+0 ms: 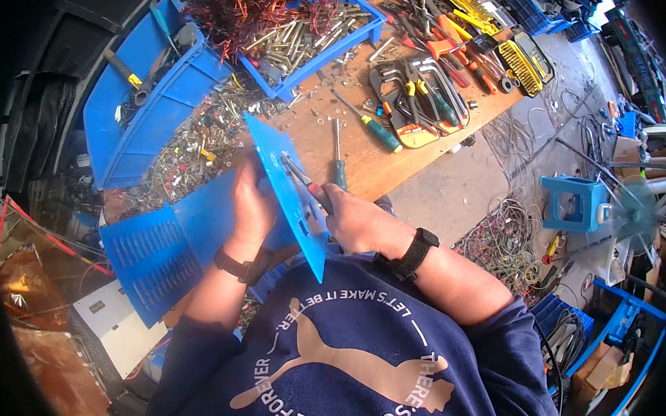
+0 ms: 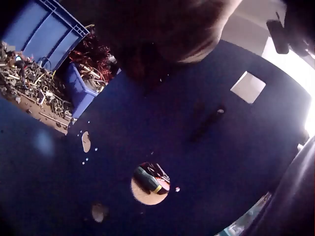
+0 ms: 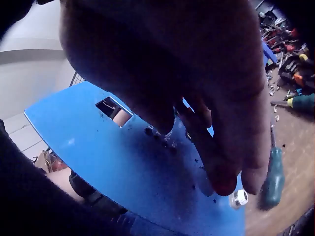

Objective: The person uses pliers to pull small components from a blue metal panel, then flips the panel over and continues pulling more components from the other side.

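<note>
A blue metal panel (image 1: 278, 176) with cut-outs stands tilted between the two hands. The left hand (image 1: 254, 208) holds it from its left face, partly hidden behind it; in the left wrist view the same panel (image 2: 197, 162) fills most of the picture below the hand (image 2: 197, 29). On the other face, the right hand (image 1: 362, 223) grips red-handled pliers (image 1: 315, 192), their metal tip against the panel near its upper part. In the right wrist view the hand (image 3: 197, 73) covers much of the panel (image 3: 98, 152), and a small white round fitting (image 3: 239, 198) shows near the fingertips.
A slotted blue panel (image 1: 150, 251) lies left. Screwdrivers (image 1: 339, 171), hex keys and pliers are on the wooden table (image 1: 373, 169). A blue tray (image 1: 283, 89) of metal pieces and copper wire stands behind, beside a blue bin (image 1: 145, 134). Tangled wires (image 1: 505, 232) cover the floor at right.
</note>
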Available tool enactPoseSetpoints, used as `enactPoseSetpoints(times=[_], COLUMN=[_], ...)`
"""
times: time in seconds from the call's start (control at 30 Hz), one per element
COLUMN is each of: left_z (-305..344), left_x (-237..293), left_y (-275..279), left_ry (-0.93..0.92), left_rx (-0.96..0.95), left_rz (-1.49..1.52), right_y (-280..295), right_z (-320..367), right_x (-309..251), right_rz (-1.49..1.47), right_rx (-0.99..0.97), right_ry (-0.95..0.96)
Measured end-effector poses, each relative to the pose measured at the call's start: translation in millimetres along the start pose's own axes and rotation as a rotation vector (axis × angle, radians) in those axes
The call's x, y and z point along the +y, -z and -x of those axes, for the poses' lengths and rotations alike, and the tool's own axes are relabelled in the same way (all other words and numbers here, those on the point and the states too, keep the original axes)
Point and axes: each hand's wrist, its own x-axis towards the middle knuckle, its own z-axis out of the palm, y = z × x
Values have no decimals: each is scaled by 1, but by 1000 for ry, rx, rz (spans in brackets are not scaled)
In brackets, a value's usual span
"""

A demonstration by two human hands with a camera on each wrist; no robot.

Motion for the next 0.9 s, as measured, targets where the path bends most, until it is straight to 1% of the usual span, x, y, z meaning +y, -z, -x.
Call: enactPoseSetpoints(times=[0.17,0.27,0.33,0.37,0.43,0.47,0.53,0.63,0.67,0.73,0.77,0.8,0.83,0.87,0.9], left_z=[0,0,0,0,1,1,2,2,1,4,6,6,7,7,8], left_x=[-4,-6,-7,-7,-2,3,13,13,10,1,-2,0,-5,-11,-17], left_y=[1,2,2,3,4,5,6,6,6,6,5,2,2,3,5], left_ry=[-77,-92,-63,-48,-134,-177,-187,-233,-255,-171,-128,-26,4,32,63], left_rx=[-8,2,-2,-5,-14,-19,-16,-7,-2,-41,-61,-55,-51,-46,-42], left_rz=[-73,-136,-85,-60,-173,-229,-275,-345,-367,-162,-60,80,64,48,27], right_y=[-5,-7,-10,-13,-18,-19,-19,-17,-20,-28,-28,-27,-28,-37,-41], right_z=[-5,-4,-3,-5,-9,-9,-10,-5,-6,-8,-8,-6,-6,-12,-15], right_x=[4,6,9,14,22,24,23,12,15,23,26,24,24,32,34], right_rz=[26,17,7,-15,-60,-65,-79,-92,-103,-125,-130,-138,-150,-121,-102], right_rx=[25,46,77,82,94,90,82,62,103,184,188,190,189,231,236], right_ry=[9,8,33,76,164,156,144,34,82,175,177,181,183,230,223])
